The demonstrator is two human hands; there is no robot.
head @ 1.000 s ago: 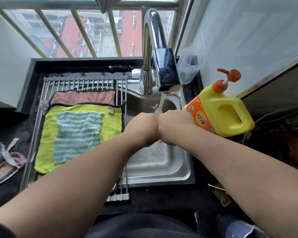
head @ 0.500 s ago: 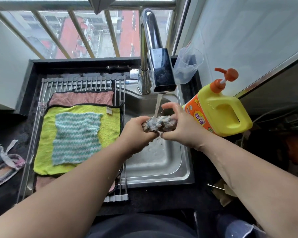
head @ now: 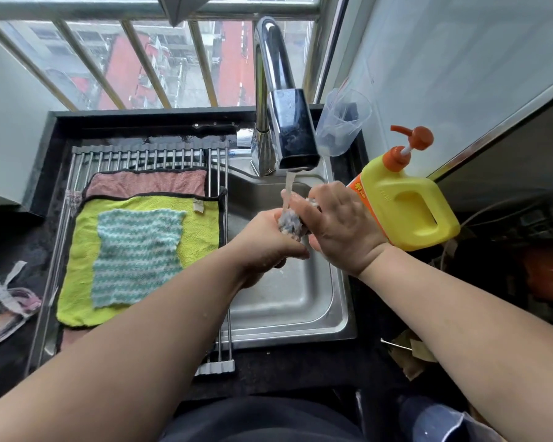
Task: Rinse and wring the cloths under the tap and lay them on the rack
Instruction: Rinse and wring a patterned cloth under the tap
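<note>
A bunched grey-blue cloth (head: 290, 223) is squeezed between my left hand (head: 265, 242) and my right hand (head: 342, 228) above the steel sink (head: 288, 298). Water runs from the chrome tap (head: 289, 129) onto the cloth and my fingers. Over the sink's left half lies a metal roll-up rack (head: 141, 154). On it are spread a pink cloth (head: 147, 183), a yellow-green cloth (head: 201, 231) and, on top of that, a teal striped cloth (head: 138, 256).
A yellow soap jug (head: 403, 205) with an orange pump stands right of the sink, close to my right hand. A clear plastic cup (head: 342, 122) sits behind the tap. Crumpled fabric (head: 7, 301) lies on the dark counter at left. Window bars run behind.
My hands have turned on the cloth: the right hand now sits above and over it, the left below. The cloth bundle has gone from lying sideways to nearly upright under the stream.
</note>
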